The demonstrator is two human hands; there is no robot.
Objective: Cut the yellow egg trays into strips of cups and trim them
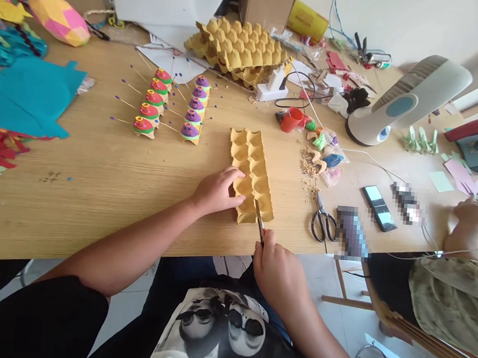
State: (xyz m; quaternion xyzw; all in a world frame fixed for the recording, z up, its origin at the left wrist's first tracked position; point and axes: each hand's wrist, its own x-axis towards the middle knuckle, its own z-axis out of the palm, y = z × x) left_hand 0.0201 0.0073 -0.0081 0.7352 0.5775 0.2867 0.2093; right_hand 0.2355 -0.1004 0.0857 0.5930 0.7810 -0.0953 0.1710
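Note:
A yellow egg carton piece (254, 172), two cups wide, lies on the table near its front edge, hollow side up. My left hand (217, 191) grips its left side, with fingertips over the rim. In my right hand (279, 265) is a knife (260, 216), whose narrow blade points away from me. The blade meets the carton's near end, along the ridge between the two rows of cups. My fist covers most of the knife's handle.
Painted carton caterpillars (149, 103) stand at the left. Stacked egg trays (241, 44) lie behind. To the right are scissors (322, 218), a phone (379, 206), a red cup (292, 118) and a white fan (393, 114). Another person's hands (470, 219) rest at the far right.

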